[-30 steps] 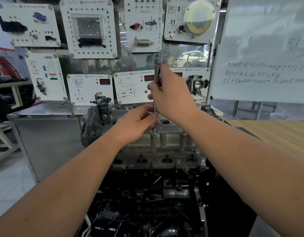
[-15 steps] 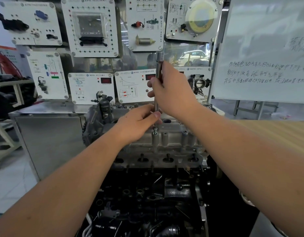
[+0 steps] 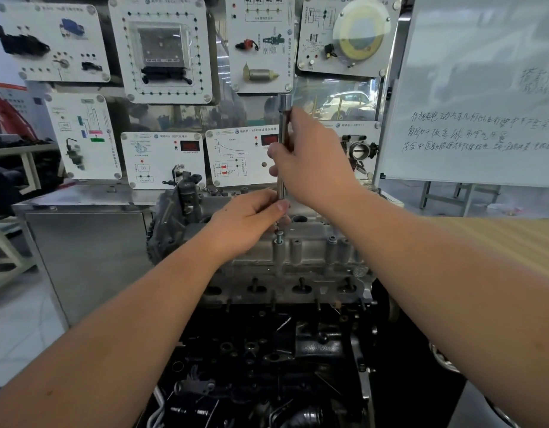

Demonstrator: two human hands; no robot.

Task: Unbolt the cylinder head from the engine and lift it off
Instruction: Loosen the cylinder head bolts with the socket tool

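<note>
- Engine block [image 3: 267, 359], dark and cluttered with fittings, sits nearest the camera; the grey cylinder head [image 3: 298, 261] rests on top of it, not yet lifted.
- Just above the cylinder head, the left hand [image 3: 248, 220] pinches the lower end of a long upright extension bar [image 3: 282, 168], thumb and fingers curled round it over a bolt [image 3: 278, 240] standing proud of the head.
- Higher above the cylinder head, the right hand [image 3: 310, 162] grasps the bar's upper shaft, its socket end showing over the knuckles.
- Judgement: keeping the bar plumb over the bolt, with the low hand steadying and the high hand turning, should stop the tool slipping off.
- Beyond the cylinder head stand training panels [image 3: 162, 47]; a whiteboard [image 3: 483, 88] is behind and to its right.
</note>
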